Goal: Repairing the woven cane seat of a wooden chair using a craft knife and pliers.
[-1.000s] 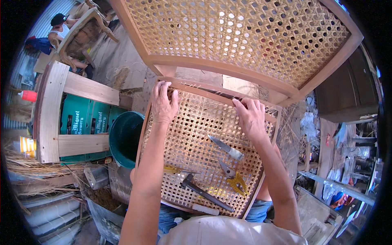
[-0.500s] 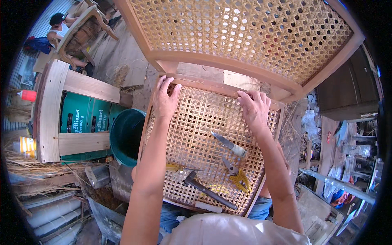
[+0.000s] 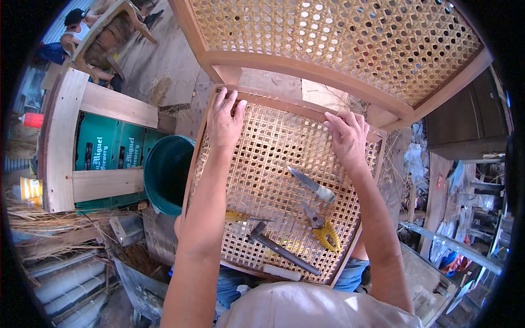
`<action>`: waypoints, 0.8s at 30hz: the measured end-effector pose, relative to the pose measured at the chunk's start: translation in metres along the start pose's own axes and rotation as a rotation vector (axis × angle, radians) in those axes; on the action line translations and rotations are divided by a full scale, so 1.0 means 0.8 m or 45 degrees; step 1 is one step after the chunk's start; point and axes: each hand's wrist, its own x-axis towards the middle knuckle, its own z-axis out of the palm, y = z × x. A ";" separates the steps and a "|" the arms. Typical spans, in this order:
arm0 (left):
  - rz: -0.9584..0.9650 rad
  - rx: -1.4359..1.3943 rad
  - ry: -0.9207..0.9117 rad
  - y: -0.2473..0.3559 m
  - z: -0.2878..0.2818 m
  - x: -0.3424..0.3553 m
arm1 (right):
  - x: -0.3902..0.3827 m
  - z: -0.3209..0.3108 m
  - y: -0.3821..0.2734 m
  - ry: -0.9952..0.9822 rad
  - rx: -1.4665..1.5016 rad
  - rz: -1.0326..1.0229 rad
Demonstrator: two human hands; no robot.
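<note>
Across my lap lies a wooden chair seat frame filled with woven cane webbing. My left hand is at its far left corner, fingers hooked over the rail and thumb on the inner side. Along the same rail, farther right, my right hand has curled, pinched fingers; whatever is in them is too small to tell. On the webbing rest a knife with a pale handle, yellow-handled cutters, a dark hammer and a white stick. A thin yellow-handled tool is partly behind my left forearm.
The caned backrest rises just beyond the seat. To the left stand a green bucket, a wooden frame and green crates. Another person sits at the far left by a chair frame. A dark cabinet is at right.
The view has shifted slightly, moving the seat a little in the picture. My right hand's fingers look a bit more curled; my left hand stays at the corner. The tools lie as before.
</note>
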 end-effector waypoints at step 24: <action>-0.228 -0.644 0.308 0.031 -0.066 0.015 | -0.158 -0.127 -0.164 -0.423 -0.036 -0.191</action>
